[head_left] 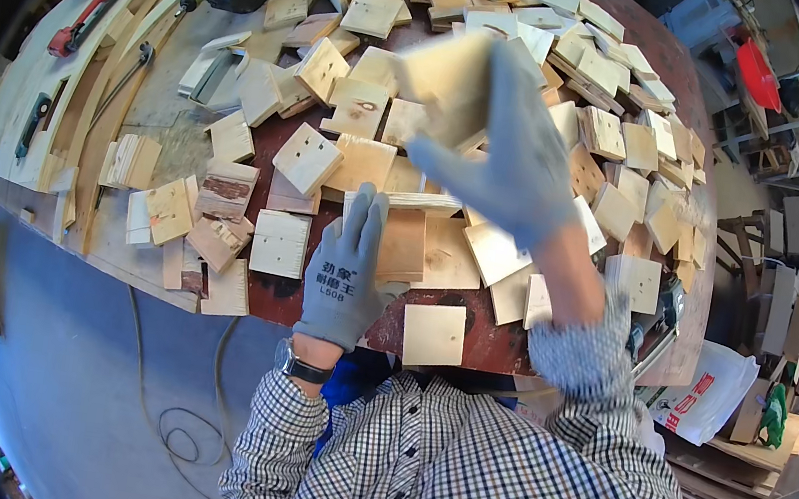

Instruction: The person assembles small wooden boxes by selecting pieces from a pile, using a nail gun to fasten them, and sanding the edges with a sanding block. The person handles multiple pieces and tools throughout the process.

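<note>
The right hand (523,155), thumb spread wide, meets a blurred wooden block (448,69) above the table (488,347); gripped or released, I cannot tell. The left hand (347,268), fingers nearly straight, perhaps steadies an edge-on board (426,202) nearer; its grip is unclear.

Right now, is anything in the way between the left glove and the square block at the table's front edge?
No, nothing visible is: between the left hand and the pale square block, just dark red tabletop shows.
</note>
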